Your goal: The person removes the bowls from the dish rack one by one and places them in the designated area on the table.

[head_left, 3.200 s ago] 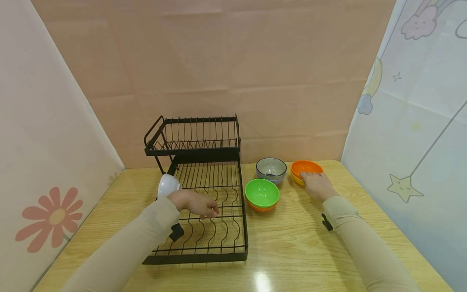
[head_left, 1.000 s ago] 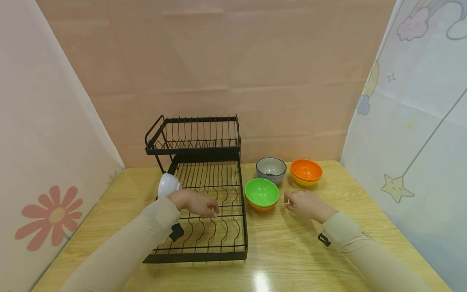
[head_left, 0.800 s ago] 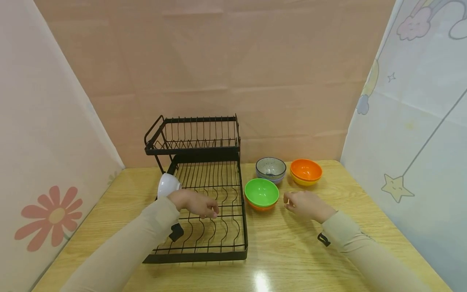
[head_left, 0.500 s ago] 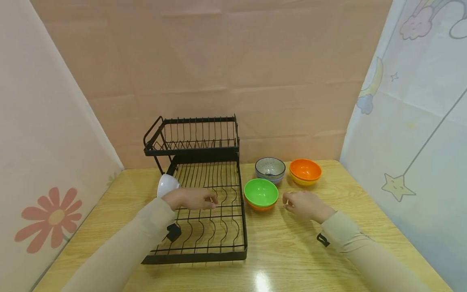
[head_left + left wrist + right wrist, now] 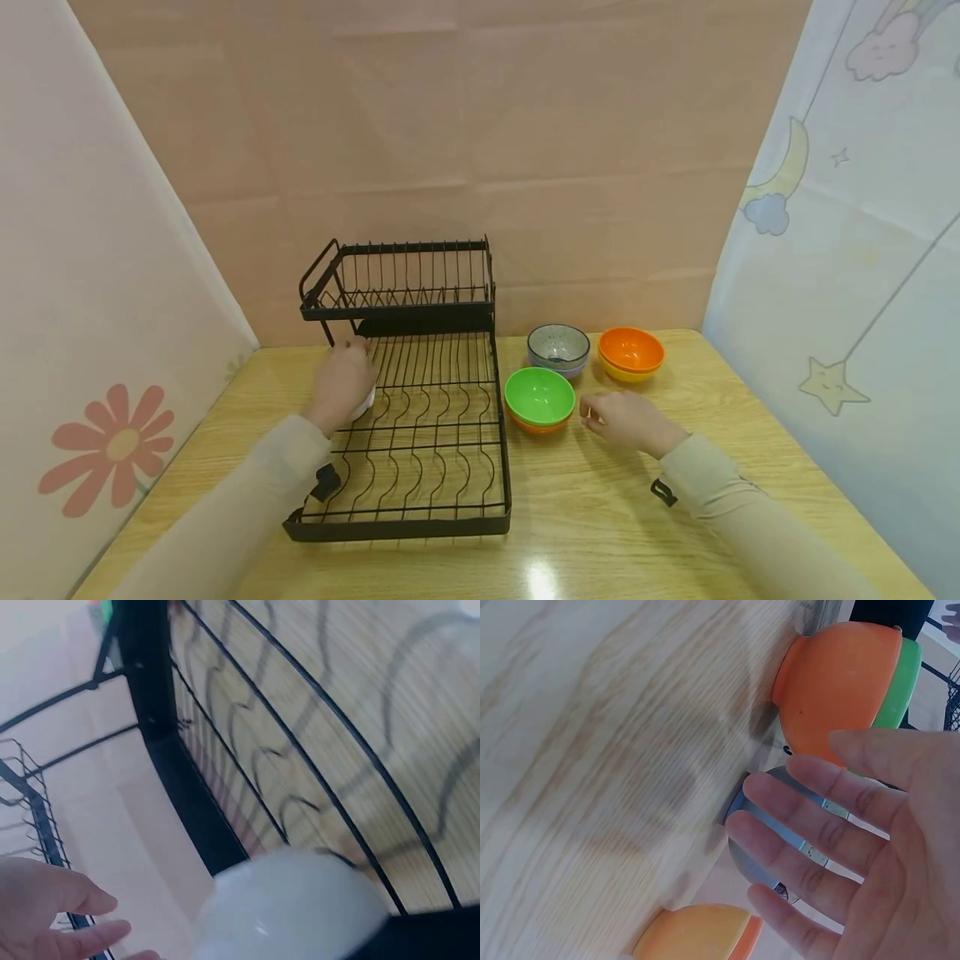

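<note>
My left hand [image 5: 342,385] is over the left side of the black dish rack [image 5: 405,528], right above a white bowl [image 5: 292,911]. In the left wrist view its loosely bent fingers show a gap from the bowl, which leans in the rack's lower tier. From the head the hand hides most of that bowl. My right hand [image 5: 628,421] hovers beside a green bowl [image 5: 539,396] stacked in an orange bowl [image 5: 840,682]. Its fingers are spread and relaxed in the right wrist view, holding nothing.
Behind the green bowl stands a speckled grey bowl [image 5: 558,343] nested in a lavender one. To its right, an orange bowl [image 5: 630,348] sits inside a yellow bowl [image 5: 627,375]. The rack's upper tier [image 5: 397,312] overhangs the back. Fabric walls border the wooden table [image 5: 600,533].
My right hand has come from the far orange bowl to beside the green one, where it stays. My left hand has swung left and back from mid-rack to over the white bowl.
</note>
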Demonstrator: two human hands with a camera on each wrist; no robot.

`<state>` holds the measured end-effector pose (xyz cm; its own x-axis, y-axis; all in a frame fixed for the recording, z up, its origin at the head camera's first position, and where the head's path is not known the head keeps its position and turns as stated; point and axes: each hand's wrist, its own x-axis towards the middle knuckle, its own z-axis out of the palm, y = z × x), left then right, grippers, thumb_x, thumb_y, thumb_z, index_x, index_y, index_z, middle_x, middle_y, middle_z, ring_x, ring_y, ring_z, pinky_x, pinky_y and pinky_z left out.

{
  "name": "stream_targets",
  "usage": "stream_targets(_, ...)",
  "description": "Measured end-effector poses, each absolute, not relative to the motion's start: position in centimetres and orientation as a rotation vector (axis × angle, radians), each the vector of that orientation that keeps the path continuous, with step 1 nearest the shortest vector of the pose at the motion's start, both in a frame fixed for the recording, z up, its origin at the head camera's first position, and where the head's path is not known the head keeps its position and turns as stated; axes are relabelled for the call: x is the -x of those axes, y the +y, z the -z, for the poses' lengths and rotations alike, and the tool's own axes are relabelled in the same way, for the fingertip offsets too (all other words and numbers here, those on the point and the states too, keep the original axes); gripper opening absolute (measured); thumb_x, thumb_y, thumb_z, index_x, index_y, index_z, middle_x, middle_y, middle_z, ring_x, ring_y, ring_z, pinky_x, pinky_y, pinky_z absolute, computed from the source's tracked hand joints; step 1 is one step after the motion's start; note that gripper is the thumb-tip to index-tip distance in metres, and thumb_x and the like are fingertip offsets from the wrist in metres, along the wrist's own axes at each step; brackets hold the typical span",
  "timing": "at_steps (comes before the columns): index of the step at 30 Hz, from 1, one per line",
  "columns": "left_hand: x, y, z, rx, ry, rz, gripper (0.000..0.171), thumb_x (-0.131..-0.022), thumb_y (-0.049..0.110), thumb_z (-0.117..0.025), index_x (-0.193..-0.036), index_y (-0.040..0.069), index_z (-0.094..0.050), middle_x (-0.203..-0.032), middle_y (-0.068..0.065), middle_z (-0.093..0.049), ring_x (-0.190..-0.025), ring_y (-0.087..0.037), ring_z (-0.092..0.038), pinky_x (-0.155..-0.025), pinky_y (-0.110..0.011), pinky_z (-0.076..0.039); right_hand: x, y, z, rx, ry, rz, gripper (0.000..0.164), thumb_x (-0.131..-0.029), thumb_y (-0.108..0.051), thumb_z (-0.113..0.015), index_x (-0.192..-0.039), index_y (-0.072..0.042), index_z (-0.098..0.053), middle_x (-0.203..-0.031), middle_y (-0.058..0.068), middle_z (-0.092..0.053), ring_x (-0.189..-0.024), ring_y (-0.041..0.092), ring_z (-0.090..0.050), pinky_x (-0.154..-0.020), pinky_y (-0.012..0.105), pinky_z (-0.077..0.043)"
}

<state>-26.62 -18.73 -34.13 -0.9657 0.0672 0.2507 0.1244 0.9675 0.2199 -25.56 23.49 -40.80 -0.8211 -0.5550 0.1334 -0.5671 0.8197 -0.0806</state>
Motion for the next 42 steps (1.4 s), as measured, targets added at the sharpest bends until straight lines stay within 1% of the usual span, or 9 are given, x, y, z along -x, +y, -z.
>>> stream_targets(2,26.6,-19.4,34.6,0.094,-2.849,0.265,0.033,-0.092,0.008,-0.054,-0.117,-0.015,-0.056,-0.108,-0.037,-0.057,-0.087,-0.044,-0.061,-0.066,-0.048,-0.056,25.6,23.5,40.8,-0.899,-2.904,-0.176,0.007,-0.089,-0.017,-0.067,-0.086,-0.019,-0.061,-0.077,-0.009,-0.064,-0.067,0.008,-0.058,-0.059,0.029,-0.047)
stream_targets(6,26.4,-20.0,34.8,-0.018,-2.913,0.267,0.036,-0.092,0.011,-0.053,-0.116,-0.016,-0.054,-0.112,-0.039,-0.054,-0.095,-0.047,-0.058,-0.068,-0.054,-0.054,25.8,23.6,40.8,-0.893,-2.906,-0.165,0.008,-0.088,-0.016,-0.067,-0.086,-0.020,-0.060,-0.077,-0.010,-0.063,-0.068,0.007,-0.059,-0.060,0.028,-0.048)
stream_targets(11,26.5,-20.7,34.8,-0.054,-3.038,0.373,0.050,-0.096,0.016,-0.052,-0.128,-0.020,-0.041,-0.120,-0.042,-0.046,-0.109,-0.052,-0.051,-0.084,-0.060,-0.049,25.9,23.7,40.9,-0.905,-2.911,-0.174,0.008,-0.087,-0.014,-0.067,-0.086,-0.020,-0.061,-0.078,-0.011,-0.063,-0.068,0.007,-0.058,-0.060,0.028,-0.048)
stream_targets(14,26.9,-21.3,35.1,0.004,-3.073,0.484,0.049,-0.097,0.015,-0.050,-0.128,-0.021,-0.039,-0.119,-0.042,-0.047,-0.107,-0.053,-0.052,-0.085,-0.058,-0.049,25.9,23.7,40.9,-0.907,-2.914,-0.179,0.007,-0.088,-0.015,-0.067,-0.087,-0.019,-0.061,-0.078,-0.010,-0.063,-0.067,0.007,-0.058,-0.059,0.027,-0.048)
stream_targets(18,27.4,-22.1,35.3,0.030,-3.095,0.735,0.041,-0.100,0.012,-0.044,-0.127,-0.018,-0.039,-0.123,-0.040,-0.047,-0.112,-0.051,-0.052,-0.087,-0.055,-0.049,25.9,23.7,40.9,-0.887,-2.919,-0.181,0.006,-0.088,-0.017,-0.067,-0.087,-0.019,-0.061,-0.078,-0.009,-0.064,-0.068,0.008,-0.059,-0.060,0.027,-0.049)
stream_targets(22,27.8,-22.6,35.5,-0.064,-3.090,1.050,0.038,-0.102,0.012,-0.040,-0.133,-0.010,-0.037,-0.136,-0.035,-0.041,-0.121,-0.047,-0.046,-0.091,-0.053,-0.045,25.8,23.6,40.9,-0.875,-2.919,-0.187,0.006,-0.088,-0.018,-0.068,-0.087,-0.019,-0.062,-0.078,-0.008,-0.064,-0.067,0.009,-0.059,-0.059,0.028,-0.049)
stream_targets(25,27.9,-22.7,35.5,-0.152,-3.044,1.288,0.038,-0.102,0.010,-0.039,-0.136,-0.006,-0.037,-0.143,-0.032,-0.034,-0.128,-0.045,-0.039,-0.098,-0.055,-0.040,25.8,23.7,40.9,-0.882,-2.909,-0.183,0.007,-0.088,-0.016,-0.068,-0.086,-0.019,-0.061,-0.077,-0.008,-0.064,-0.066,0.008,-0.059,-0.058,0.028,-0.048)
stream_targets(29,27.9,-22.9,35.5,-0.227,-2.961,1.482,0.038,-0.100,0.003,-0.038,-0.137,-0.005,-0.039,-0.148,-0.031,-0.027,-0.133,-0.046,-0.032,-0.107,-0.060,-0.032,25.8,23.8,40.8,-0.885,-2.907,-0.184,0.008,-0.088,-0.015,-0.067,-0.085,-0.020,-0.061,-0.077,-0.008,-0.064,-0.067,0.008,-0.060,-0.058,0.028,-0.048)
stream_targets(42,28.1,-23.2,35.5,-0.311,-2.903,1.577,0.039,-0.099,-0.001,-0.038,-0.138,-0.003,-0.040,-0.152,-0.031,-0.021,-0.134,-0.047,-0.031,-0.107,-0.061,-0.032,25.7,23.9,40.9,-0.846,-2.945,-0.202,0.006,-0.089,-0.017,-0.067,-0.086,-0.019,-0.062,-0.077,-0.008,-0.064,-0.065,0.007,-0.057,-0.056,0.026,-0.047)
